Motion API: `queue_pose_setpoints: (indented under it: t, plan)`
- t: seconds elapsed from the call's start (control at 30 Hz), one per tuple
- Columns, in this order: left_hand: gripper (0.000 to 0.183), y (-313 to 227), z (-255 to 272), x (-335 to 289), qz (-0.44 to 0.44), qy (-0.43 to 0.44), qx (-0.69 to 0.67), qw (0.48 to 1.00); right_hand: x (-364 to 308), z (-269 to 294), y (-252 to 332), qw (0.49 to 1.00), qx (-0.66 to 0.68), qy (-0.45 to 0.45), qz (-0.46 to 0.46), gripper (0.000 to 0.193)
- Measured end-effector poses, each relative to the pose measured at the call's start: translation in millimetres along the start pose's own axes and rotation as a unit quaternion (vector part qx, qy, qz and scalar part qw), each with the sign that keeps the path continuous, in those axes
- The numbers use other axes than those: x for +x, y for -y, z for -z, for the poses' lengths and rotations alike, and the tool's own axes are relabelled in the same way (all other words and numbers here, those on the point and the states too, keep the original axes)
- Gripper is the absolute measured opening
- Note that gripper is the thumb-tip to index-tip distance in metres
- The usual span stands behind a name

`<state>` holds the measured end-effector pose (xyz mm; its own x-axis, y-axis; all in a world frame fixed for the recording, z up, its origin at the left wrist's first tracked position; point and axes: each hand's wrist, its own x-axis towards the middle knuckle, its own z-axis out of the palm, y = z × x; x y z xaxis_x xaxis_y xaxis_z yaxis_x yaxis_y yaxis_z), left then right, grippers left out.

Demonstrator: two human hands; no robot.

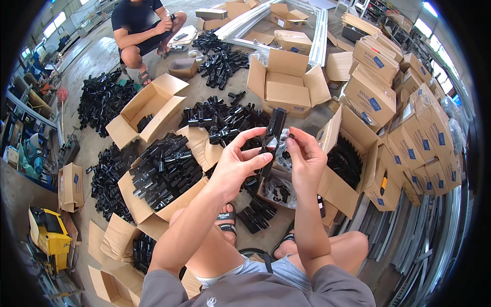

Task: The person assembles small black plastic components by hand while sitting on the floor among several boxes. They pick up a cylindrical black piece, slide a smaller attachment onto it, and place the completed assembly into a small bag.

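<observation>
My left hand (236,162) is closed around a long, glossy black fitting (276,123), held upright in front of me. Beside its right side, my right hand (308,153) pinches a small dark piece (291,136) between thumb and fingertips; its exact kind is too small to tell. Below my hands, an open box holds a clear plastic bag (280,188) with small black parts. A row of black fittings (257,215) lies on the floor between my feet. Just beyond my hands spreads a heap of similar black fittings (225,118).
To the left, an open carton holds stacked black fittings (166,171). Another carton of black parts (345,162) stands at my right. Stacked closed cartons (417,135) and metal profiles (404,233) line the right side. A person (140,33) squats at the far left, holding something small.
</observation>
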<state>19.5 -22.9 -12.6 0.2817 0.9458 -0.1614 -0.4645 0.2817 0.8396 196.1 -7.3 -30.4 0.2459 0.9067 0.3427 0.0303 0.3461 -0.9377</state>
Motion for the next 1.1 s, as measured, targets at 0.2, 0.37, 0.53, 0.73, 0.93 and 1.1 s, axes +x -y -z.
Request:
queue_pose_setpoints:
  t: [0.2, 0.37, 0.53, 0.73, 0.93, 1.1]
  plan:
    - [0.064, -4, -4, -2, -0.007, -0.004, -0.006, 1.0, 0, -3, -5, 0.999, 0.04, 0.002, -0.022, 0.018]
    - [0.064, -4, -4, -2, -0.013, 0.004, 0.001, 1.0, 0, -7, -10, 0.999, 0.032, -0.018, -0.013, 0.013]
    - [0.064, -4, -2, -1, -0.023, 0.007, 0.009, 1.0, 1, -10, -11, 0.999, 0.031, -0.027, -0.009, 0.013]
    - [0.063, -1, -2, 1, -0.039, 0.012, 0.028, 0.999, 0, -11, -11, 0.998, 0.047, -0.031, -0.021, 0.013]
    - [0.063, 4, -6, 1, -0.053, 0.027, 0.038, 0.998, 1, -11, -15, 0.997, -0.071, -0.009, 0.02, 0.021]
    - [0.064, 7, -6, 1, -0.054, 0.024, 0.029, 0.998, 1, -7, -13, 0.978, -0.195, 0.013, 0.079, 0.022]
